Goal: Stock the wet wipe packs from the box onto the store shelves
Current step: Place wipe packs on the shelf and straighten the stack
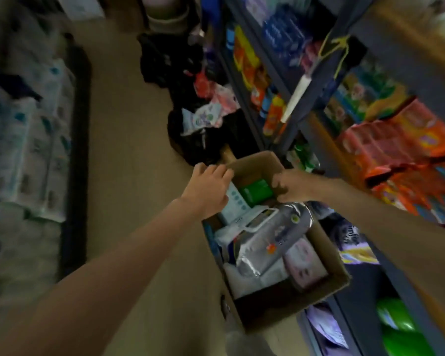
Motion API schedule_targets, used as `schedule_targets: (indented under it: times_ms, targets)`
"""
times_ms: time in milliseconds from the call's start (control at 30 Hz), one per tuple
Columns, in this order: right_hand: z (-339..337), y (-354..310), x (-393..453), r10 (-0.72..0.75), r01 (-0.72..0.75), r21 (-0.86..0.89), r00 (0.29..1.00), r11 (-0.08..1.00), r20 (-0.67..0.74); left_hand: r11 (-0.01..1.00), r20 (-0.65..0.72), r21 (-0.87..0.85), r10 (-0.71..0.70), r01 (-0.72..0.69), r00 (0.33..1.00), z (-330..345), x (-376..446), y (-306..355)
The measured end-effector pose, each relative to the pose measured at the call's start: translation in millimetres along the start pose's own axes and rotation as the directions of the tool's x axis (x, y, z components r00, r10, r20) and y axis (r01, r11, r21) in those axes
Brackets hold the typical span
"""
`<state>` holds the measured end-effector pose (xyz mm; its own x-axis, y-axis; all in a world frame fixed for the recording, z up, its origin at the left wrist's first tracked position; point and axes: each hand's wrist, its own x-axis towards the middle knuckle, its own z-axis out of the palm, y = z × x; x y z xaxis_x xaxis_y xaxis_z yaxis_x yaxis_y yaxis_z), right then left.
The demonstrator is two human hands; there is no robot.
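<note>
several packs (261, 246) — silvery, crumpled

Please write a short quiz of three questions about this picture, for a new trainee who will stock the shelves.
1. True or false: the cardboard box is empty.
2. What colour is the pack lying between the left hand and the right hand?
3. The shelves stand on which side of the box? A) right B) left

Key
1. False; it holds packs.
2. Green.
3. A.
</note>
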<state>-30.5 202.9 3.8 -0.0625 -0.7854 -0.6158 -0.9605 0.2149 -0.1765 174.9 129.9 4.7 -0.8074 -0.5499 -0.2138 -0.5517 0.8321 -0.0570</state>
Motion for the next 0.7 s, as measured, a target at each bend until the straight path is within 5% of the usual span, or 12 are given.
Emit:
schedule_targets:
  times_ms: [233, 400, 567, 700]
  targets:
    - [79.3, -9.2, 123.4, 0.128, -0.119, 0.280, 0.992, 0.953, -0.014, 0.986, 0.160, -0.040, -0.154, 0.162, 0.975, 83.8, 37.8, -27.0]
    - [137.0, -38.6, 221.4, 0.327, -0.338, 0.349, 0.941, 0.874, 0.091, 0.940, 0.062, -0.113, -0.318, 0.323, 0.946, 135.0, 60.5, -51.0]
    - [178.2, -52.9, 265.2, 0.434, -0.427, 0.265, 0.900, 0.864, 0.035, 0.952, -0.138, -0.176, -0.277, 0.252, 0.951, 185.3, 65.1, -50.9]
    - [175.1, -49.6, 266.6, 0.417, -0.415, 0.267, 0.908, 0.870, 0.054, 0.956, -0.104, -0.166, -0.260, 0.241, 0.960, 201.0, 50.9, -51.4]
